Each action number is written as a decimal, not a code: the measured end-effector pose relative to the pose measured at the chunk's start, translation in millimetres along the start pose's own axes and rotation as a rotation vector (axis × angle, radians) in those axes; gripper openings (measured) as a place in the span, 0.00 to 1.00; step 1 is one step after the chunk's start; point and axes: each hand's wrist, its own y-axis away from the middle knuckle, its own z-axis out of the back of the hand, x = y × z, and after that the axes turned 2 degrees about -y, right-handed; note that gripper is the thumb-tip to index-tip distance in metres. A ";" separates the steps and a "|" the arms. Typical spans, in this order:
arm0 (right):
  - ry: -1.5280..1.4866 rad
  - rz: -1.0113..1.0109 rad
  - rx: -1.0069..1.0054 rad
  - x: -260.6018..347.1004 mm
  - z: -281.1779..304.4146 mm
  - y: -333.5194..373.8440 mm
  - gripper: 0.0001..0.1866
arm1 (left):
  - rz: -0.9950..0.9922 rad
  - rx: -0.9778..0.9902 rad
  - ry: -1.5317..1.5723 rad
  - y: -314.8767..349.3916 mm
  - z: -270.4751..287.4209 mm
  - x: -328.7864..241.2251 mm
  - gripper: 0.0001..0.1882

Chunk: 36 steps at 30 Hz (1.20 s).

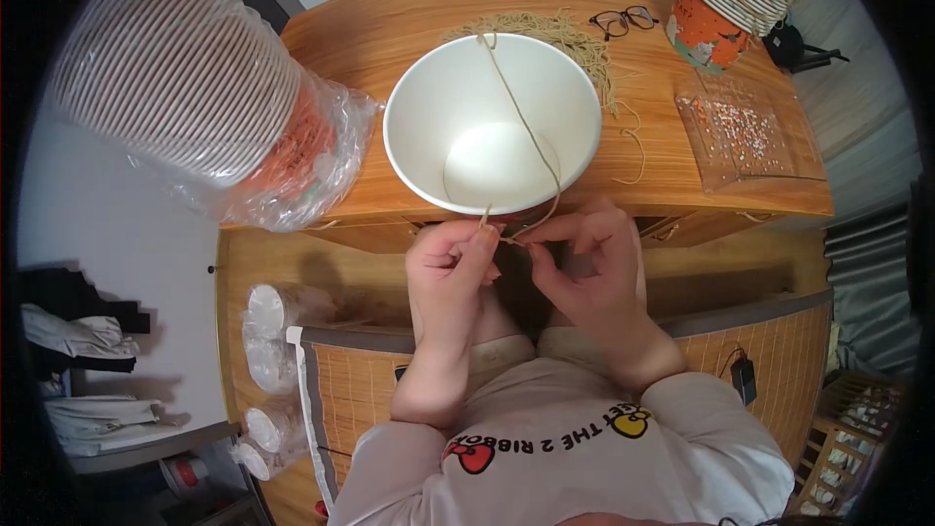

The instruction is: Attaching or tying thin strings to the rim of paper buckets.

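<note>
A large white paper bucket point(429, 107) stands at the table's front edge with its mouth toward me. Beige cord point(531, 139) runs from its far rim across the opening and down to the near rim. My left hand point(453, 261) pinches the cord between thumb and forefinger, just outside the near rim, with a short end sticking up. To the right, my right hand point(589, 258) has thumb and forefinger closed on the cord close to the left fingertips. A small loop or crossing shows between the hands, too fine to make out fully.
Behind the bucket lies a pile of cut cords point(575, 44), with glasses point(624, 21) beyond. A plastic-wrapped bucket stack point(185, 68) leans at left. At right are another bucket stack point(701, 24) and a clear tray point(706, 168) of small bits. Wrapped white containers point(265, 331) stand on the floor.
</note>
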 end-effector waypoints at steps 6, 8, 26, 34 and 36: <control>0.136 -0.031 0.124 7.0 20.7 -3.4 0.22 | 0.035 -0.041 -0.092 2.7 -8.9 6.5 0.03; 0.125 -0.047 0.128 3.6 21.1 2.4 0.22 | 0.042 -0.050 -0.097 -1.6 -5.9 5.6 0.02; 0.076 -0.136 0.334 4.4 20.1 -23.4 0.06 | 0.121 -0.045 -0.076 -7.3 -8.4 -6.8 0.02; -0.367 -0.453 0.181 9.4 17.2 -24.5 0.07 | 0.162 0.089 0.035 -6.3 1.4 -8.9 0.05; -0.308 -0.347 0.207 9.8 18.2 -32.0 0.07 | -0.021 0.132 -0.112 -8.3 -5.1 -7.4 0.04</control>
